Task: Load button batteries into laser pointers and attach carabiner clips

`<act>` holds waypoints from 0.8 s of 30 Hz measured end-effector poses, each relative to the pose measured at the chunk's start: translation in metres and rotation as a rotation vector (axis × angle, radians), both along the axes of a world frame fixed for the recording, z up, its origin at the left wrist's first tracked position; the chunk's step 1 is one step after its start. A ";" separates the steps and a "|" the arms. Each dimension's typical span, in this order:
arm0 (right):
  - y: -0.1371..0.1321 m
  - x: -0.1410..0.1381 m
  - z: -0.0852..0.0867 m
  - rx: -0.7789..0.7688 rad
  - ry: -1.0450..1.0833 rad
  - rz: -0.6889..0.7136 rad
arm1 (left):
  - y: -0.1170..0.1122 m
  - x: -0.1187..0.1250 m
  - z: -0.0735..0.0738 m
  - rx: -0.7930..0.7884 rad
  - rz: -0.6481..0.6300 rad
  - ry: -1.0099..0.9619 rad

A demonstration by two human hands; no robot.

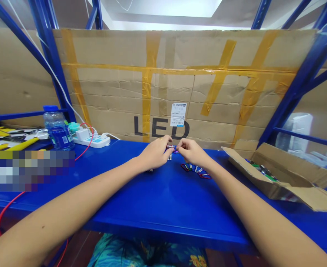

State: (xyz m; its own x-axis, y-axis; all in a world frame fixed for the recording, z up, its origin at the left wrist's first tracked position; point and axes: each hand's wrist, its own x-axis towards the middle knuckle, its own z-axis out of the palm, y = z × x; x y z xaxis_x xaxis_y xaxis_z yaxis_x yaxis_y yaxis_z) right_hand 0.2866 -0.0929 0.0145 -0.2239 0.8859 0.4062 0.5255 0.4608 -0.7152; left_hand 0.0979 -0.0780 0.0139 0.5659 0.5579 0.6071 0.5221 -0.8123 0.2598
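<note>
My left hand [156, 152] is closed, with a small red-and-silver cylinder [169, 147] pinched in its fingertips. Close beside it, my right hand [190, 151] is also closed in a pinch. A thin purple-blue piece [176, 150] shows between the two hands; its kind is too small to make out. Several small silver pieces [169, 157] lie on the blue tabletop [158, 202] just below the fingers. Under my right wrist is a row of coloured carabiners [198, 170]. A small dark object [150, 171] sits below my left wrist, partly covered.
On the right stands an open cardboard box [277, 191] with small coloured items inside. At the left are a bottle of blue liquid [58, 129], a white power strip [92, 140] and a red cable [85, 148]. A big cardboard panel [110, 92] closes off the back.
</note>
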 end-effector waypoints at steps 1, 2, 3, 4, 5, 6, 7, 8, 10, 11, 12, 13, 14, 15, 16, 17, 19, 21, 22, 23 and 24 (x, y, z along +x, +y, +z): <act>0.001 0.001 0.000 0.043 -0.038 -0.017 | 0.000 -0.001 0.000 0.052 0.013 0.022; 0.002 0.001 -0.001 0.083 -0.070 -0.028 | 0.001 -0.001 0.000 0.108 0.024 0.047; 0.002 0.001 -0.001 0.118 -0.098 -0.033 | 0.001 -0.002 0.000 0.163 0.027 0.076; 0.002 0.001 -0.001 0.142 -0.120 -0.035 | 0.001 -0.002 -0.001 0.211 0.023 0.109; 0.002 0.001 -0.001 0.158 -0.139 -0.036 | 0.001 -0.003 -0.001 0.252 0.017 0.143; 0.001 0.000 -0.001 0.169 -0.157 -0.039 | 0.001 -0.003 0.000 0.284 0.013 0.175; 0.000 0.000 -0.001 0.177 -0.177 -0.045 | 0.001 -0.003 0.000 0.312 0.013 0.205; -0.001 -0.001 -0.001 0.185 -0.199 -0.054 | 0.001 -0.004 0.001 0.337 0.017 0.233; -0.003 -0.001 0.001 0.204 -0.241 -0.074 | 0.000 -0.004 0.002 0.380 0.031 0.277; -0.004 -0.001 0.002 0.215 -0.258 -0.080 | -0.001 -0.004 0.003 0.396 0.036 0.296; -0.005 0.000 0.003 0.223 -0.270 -0.079 | -0.001 -0.005 0.003 0.407 0.039 0.314; -0.006 0.000 0.003 0.228 -0.277 -0.073 | -0.001 -0.005 0.004 0.413 0.041 0.332; -0.006 0.000 0.004 0.233 -0.276 -0.060 | 0.000 -0.005 0.004 0.413 0.042 0.348; -0.006 0.001 0.005 0.239 -0.267 -0.045 | 0.001 -0.006 0.003 0.408 0.043 0.361; -0.006 0.001 0.005 0.246 -0.250 -0.031 | 0.002 -0.006 0.003 0.398 0.045 0.365; -0.006 0.001 0.005 0.253 -0.225 -0.023 | 0.003 -0.007 0.003 0.381 0.046 0.357; -0.006 0.002 0.005 0.247 -0.159 -0.027 | 0.005 -0.007 0.002 0.324 0.044 0.305; -0.004 0.002 0.004 0.201 -0.080 -0.043 | 0.007 -0.008 0.002 0.237 0.044 0.214; -0.003 0.003 0.005 0.164 -0.037 -0.049 | 0.008 -0.009 0.003 0.185 0.045 0.162; -0.002 0.003 0.005 0.123 0.008 -0.055 | 0.009 -0.009 0.004 0.129 0.046 0.108; 0.000 0.004 0.005 0.080 0.056 -0.063 | 0.009 -0.010 0.005 0.072 0.044 0.051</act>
State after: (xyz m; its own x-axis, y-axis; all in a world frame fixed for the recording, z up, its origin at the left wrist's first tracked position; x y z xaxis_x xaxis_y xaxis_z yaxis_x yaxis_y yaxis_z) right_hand 0.2905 -0.0932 0.0197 -0.1441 0.8617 0.4865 0.5154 0.4850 -0.7065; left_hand 0.0881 -0.0686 0.0187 0.5728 0.5389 0.6177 0.5688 -0.8039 0.1739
